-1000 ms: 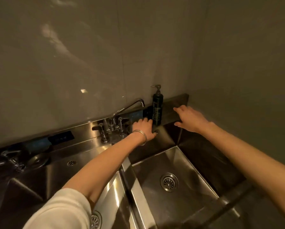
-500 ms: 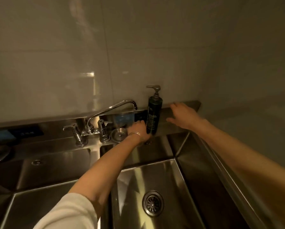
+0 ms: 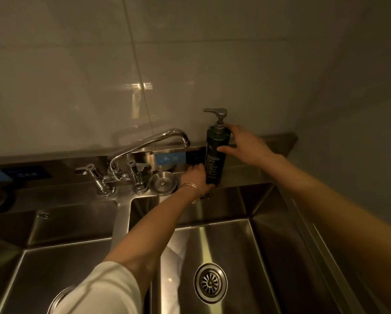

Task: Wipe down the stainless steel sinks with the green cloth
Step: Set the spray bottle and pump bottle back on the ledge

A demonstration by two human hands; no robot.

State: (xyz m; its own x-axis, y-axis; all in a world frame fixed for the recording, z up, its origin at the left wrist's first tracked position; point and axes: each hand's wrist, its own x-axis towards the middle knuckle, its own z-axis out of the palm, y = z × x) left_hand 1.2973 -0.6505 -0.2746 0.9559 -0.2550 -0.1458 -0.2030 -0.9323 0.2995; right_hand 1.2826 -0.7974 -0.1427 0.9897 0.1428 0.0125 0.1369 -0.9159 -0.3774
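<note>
Stainless steel fills the head view: two sinks side by side, the right sink with a round drain strainer in its floor, the left sink partly hidden by a white sleeve. On the back ledge stands a dark pump bottle, upright, against the pale tiled wall. Right hand: grip clamped on the bottle's upper body, thumb in front, fingers behind its shoulder. Left hand: resting on the ledge at the bottle's base, touching its lower left side, a thin bracelet at the wrist; whether its grip is together or apart cannot be told, as the fingers are hidden. Green cloth: not visible, possibly under the left hand. Just left of that hand lies a round metal sink plug. Further left, a chrome tap with two lever handles, its spout arching toward the bottle.
</note>
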